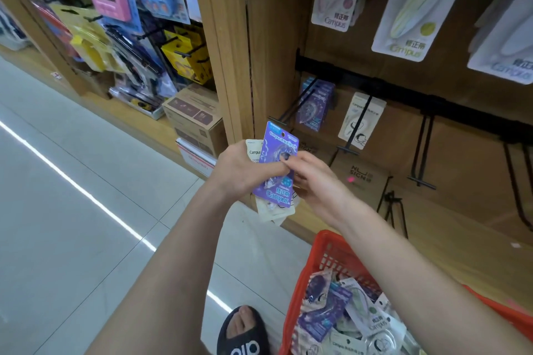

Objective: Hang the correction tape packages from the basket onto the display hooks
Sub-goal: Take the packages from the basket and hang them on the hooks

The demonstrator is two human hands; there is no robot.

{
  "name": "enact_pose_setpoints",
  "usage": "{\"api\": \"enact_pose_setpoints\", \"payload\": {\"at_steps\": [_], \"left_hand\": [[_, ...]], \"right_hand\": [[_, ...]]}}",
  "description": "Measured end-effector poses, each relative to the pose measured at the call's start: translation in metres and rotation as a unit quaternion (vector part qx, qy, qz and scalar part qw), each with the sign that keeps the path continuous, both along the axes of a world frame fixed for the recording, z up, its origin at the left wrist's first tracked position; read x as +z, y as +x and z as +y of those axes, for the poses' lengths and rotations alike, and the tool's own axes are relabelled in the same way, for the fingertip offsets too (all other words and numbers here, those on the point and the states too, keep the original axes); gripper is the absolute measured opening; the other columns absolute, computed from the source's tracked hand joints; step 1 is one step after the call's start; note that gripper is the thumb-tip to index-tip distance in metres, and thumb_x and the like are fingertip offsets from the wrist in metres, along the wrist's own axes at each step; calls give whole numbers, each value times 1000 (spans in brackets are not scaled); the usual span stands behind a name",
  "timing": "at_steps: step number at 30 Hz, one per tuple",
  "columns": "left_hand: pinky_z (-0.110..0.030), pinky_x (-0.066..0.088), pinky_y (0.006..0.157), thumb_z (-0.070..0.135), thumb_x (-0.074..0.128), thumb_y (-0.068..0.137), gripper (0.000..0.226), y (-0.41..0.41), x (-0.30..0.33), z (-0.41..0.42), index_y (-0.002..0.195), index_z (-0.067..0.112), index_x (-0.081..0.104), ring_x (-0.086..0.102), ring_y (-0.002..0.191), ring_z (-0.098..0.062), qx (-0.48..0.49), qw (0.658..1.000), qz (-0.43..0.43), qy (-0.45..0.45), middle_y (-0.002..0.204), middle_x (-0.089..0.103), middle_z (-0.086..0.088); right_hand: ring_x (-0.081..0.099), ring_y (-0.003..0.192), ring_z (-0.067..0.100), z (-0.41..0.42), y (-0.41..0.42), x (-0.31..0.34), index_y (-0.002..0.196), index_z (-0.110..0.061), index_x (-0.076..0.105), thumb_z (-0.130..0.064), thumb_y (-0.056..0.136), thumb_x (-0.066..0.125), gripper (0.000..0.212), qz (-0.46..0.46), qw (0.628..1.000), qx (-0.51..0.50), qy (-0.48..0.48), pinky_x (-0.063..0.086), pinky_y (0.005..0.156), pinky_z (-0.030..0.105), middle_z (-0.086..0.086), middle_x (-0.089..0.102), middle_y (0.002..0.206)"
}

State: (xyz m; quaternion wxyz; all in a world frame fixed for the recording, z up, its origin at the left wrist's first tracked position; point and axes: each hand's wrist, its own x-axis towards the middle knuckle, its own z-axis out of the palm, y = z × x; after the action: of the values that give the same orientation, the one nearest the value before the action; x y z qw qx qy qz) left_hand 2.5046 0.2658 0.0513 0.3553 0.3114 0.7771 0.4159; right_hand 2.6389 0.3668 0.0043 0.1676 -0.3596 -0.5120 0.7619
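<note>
My left hand [245, 170] grips a small stack of correction tape packages, cream ones [253, 150] behind. A purple package [278, 147] stands upright at the front of the stack. My right hand [314, 179] pinches that purple package at its middle. Both hands are held in front of the wooden display, just below a black hook [291, 108] that carries purple packages [313, 104]. A neighbouring hook [359, 124] carries cream packages [362, 117]. The red basket [331, 251] at the lower right holds several more purple and cream packages [326, 314].
Bare black hooks [422, 150] stick out further right on the panel. Larger Campus packages [406, 6] hang above. A wooden post [227, 46] divides this bay from shelves of timers and boxes [196, 115] at left. My sandalled foot [243, 331] stands on the tiled floor.
</note>
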Motion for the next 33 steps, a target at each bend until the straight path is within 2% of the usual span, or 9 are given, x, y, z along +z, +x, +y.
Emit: {"api": "enact_pose_setpoints", "payload": {"at_steps": [5, 8, 11, 14, 18, 23, 28, 30, 33], "left_hand": [[-46, 64, 90, 44, 88, 80, 48, -3, 4, -8, 115, 18, 68, 79, 93, -15, -50, 997, -50, -10, 102, 80, 5], [-47, 63, 92, 49, 68, 96, 40, -5, 2, -11, 121, 17, 64, 78, 94, -15, -39, 997, -67, 2, 101, 80, 7], [-49, 62, 94, 41, 53, 107, 30, -9, 0, -11, 122, 15, 59, 78, 96, -16, 1, 998, -65, -13, 104, 78, 1], [-55, 60, 94, 31, 49, 109, 21, -15, -2, -11, 114, 15, 61, 74, 103, -28, 15, 998, 28, -46, 112, 76, -7], [-42, 56, 80, 27, 45, 109, 25, -23, -7, -10, 112, 8, 61, 66, 101, -31, 36, 981, 171, -83, 112, 70, -11], [-36, 46, 70, 28, 47, 108, 27, -28, -9, -5, 106, 7, 63, 64, 95, -31, 50, 970, 224, -86, 105, 69, -11], [-38, 50, 72, 30, 46, 108, 29, -25, -9, 2, 111, 7, 64, 64, 97, -31, 44, 966, 233, -100, 109, 68, -12], [-40, 52, 77, 29, 46, 108, 30, -24, -9, 4, 115, 6, 64, 64, 100, -32, 42, 966, 236, -102, 112, 68, -13], [-31, 44, 64, 29, 46, 108, 30, -21, -9, 7, 114, 5, 63, 61, 94, -27, 38, 965, 238, -98, 111, 68, -10]], "right_hand": [[73, 84, 16, -5, 1, 0, 113, -14, 66, -27, 97, 72, 22, 28, 997, -29, -72, 57, 68, 26, 9, 75, 108], [70, 96, 23, -6, 3, -6, 124, -11, 65, -27, 99, 70, 30, 50, 992, -48, -102, 59, 79, 32, 13, 73, 115], [69, 107, 28, -3, 5, -13, 130, -8, 63, -26, 99, 70, 37, 57, 989, -54, -126, 55, 101, 47, 17, 72, 126], [71, 109, 32, 5, 5, -20, 125, -8, 66, -15, 98, 71, 29, 62, 989, -65, -121, 56, 102, 56, 21, 72, 126], [74, 105, 38, 17, -2, -23, 121, -3, 63, -1, 96, 69, 26, 49, 996, -68, -32, 57, 97, 61, 20, 75, 117], [78, 95, 23, 25, -23, -23, 109, -19, 64, -9, 94, 74, 20, -10, 989, -84, 124, 63, 85, 46, 2, 80, 104], [76, 97, 21, 28, -44, -31, 104, -24, 61, -14, 96, 72, 17, -44, 975, -128, 174, 63, 86, 46, 2, 77, 108], [74, 98, 21, 27, -50, -35, 103, -26, 62, -13, 96, 69, 16, -55, 969, -137, 199, 63, 78, 37, 1, 75, 108], [72, 95, 16, 25, -56, -44, 111, -19, 65, -13, 97, 66, 15, -55, 963, -147, 217, 55, 71, 25, 1, 74, 106]]}}
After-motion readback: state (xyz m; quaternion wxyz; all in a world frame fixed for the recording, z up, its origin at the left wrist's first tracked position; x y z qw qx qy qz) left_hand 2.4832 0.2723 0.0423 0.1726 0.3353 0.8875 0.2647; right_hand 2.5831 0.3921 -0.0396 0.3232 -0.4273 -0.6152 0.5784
